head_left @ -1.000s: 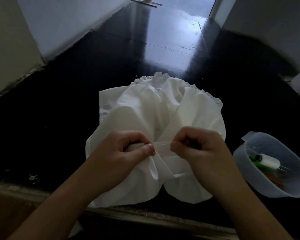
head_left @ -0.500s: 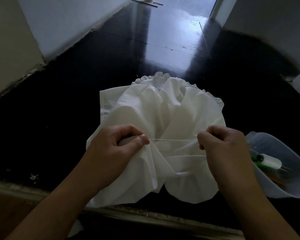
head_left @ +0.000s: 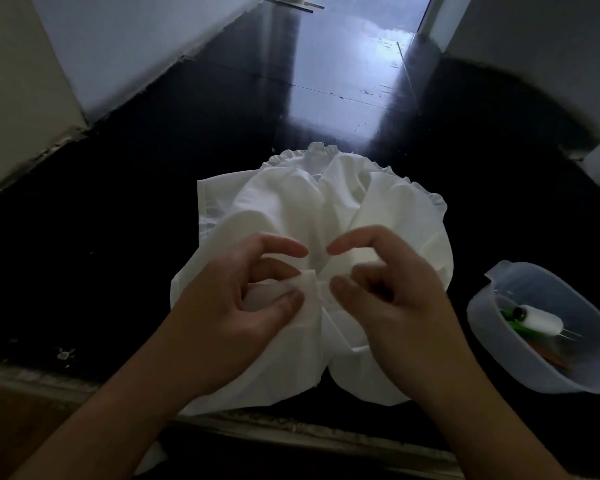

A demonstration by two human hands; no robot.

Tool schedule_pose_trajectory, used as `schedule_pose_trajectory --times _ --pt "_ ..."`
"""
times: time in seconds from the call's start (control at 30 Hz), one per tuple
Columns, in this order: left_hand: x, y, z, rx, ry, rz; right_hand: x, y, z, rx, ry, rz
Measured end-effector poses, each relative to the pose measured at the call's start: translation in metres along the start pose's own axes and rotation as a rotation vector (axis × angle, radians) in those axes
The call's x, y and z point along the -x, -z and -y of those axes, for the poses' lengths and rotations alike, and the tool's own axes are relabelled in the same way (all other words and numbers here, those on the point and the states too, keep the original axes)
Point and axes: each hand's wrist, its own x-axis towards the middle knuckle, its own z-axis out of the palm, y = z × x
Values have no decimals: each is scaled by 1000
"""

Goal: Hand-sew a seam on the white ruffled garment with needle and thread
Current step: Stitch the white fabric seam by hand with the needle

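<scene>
1. The white garment (head_left: 326,216) lies bunched on the dark floor (head_left: 118,237) at centre frame; it looks light, soft and limp, so it is best held right beside the seam.
2. The left hand (head_left: 236,306), at 7 o'clock, pinches a fold between thumb and fingers.
3. The right hand (head_left: 395,296), at 5 o'clock, has its fingers curled; I cannot tell whether it holds the needle, which is too fine to see.

Dim, soft-focus wide-angle view, bright window glare on the glossy dark floor (head_left: 347,74) ahead, edges bowed.
</scene>
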Motion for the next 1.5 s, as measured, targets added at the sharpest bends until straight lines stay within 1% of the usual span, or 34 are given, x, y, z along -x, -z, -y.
schedule_pose_trajectory --times 0.1,0.17,0.3,0.43,0.53,0.63,0.77,0.87,1.1,1.27,1.33,1.43,1.5 --pt "3 -1 -2 24 -3 36 1 -2 0 5 9 170" --pt "4 0 -3 35 0 53 0 -2 -2 53 1 199" --pt "3 1 -5 15 -8 40 -4 -2 -9 215 5 141" --pt "1 2 -2 19 36 -20 -7 -1 -16 173 0 68" --pt "0 2 -3 33 127 -26 -7 -1 -17 127 -10 51" --pt "-2 3 -2 96 245 7 -7 -1 -16 89 -7 33" --pt "-4 3 -1 195 379 13 -7 0 -13 126 14 8" --pt "-4 1 -2 266 439 19 -6 1 -13 151 18 -1" --pt "-2 3 -7 316 426 29 -6 3 -13 175 20 -22" --pt "-1 4 -9 283 345 38 -6 4 -11 198 4 -19" --pt "0 4 -10 268 314 27 -5 6 -10 117 -52 3" --pt "1 4 -11 262 273 22 -5 10 -9 -121 -177 -10" --pt "1 4 -11 265 246 26 -5 12 -7 -188 -185 -47"
